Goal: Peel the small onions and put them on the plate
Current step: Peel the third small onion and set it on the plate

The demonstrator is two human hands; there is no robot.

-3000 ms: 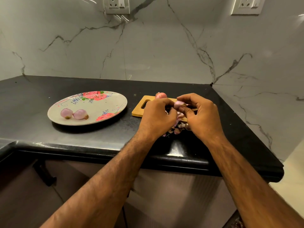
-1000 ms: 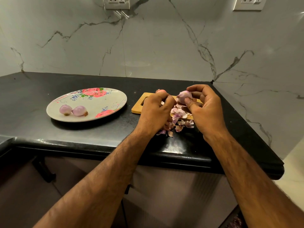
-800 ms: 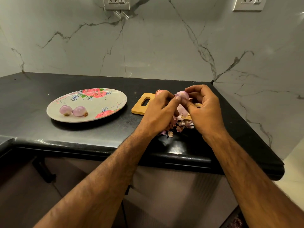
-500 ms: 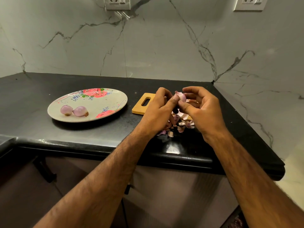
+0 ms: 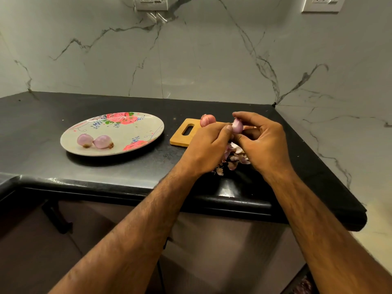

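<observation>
A pale purple small onion (image 5: 237, 126) is held above the wooden cutting board (image 5: 184, 136). My right hand (image 5: 262, 143) grips it between thumb and curled fingers. My left hand (image 5: 206, 147) is beside it, thumb tip touching the onion's left side. An unpeeled reddish onion (image 5: 207, 120) sits on the board behind my left hand. Two peeled onions (image 5: 85, 140) (image 5: 103, 142) lie on the left part of the floral plate (image 5: 135, 132). A heap of onion skins (image 5: 232, 158) lies under my hands, partly hidden.
The black countertop (image 5: 42, 124) ends in a rounded front edge just below my wrists. Marble walls close off the back and the right side. Two wall sockets (image 5: 151, 2) (image 5: 320, 4) sit high on the back wall.
Both hands stay together on the onion over the board. The left hand shifted slightly, so the unpeeled onion behind it shows again. The plate and its two onions have not moved.
</observation>
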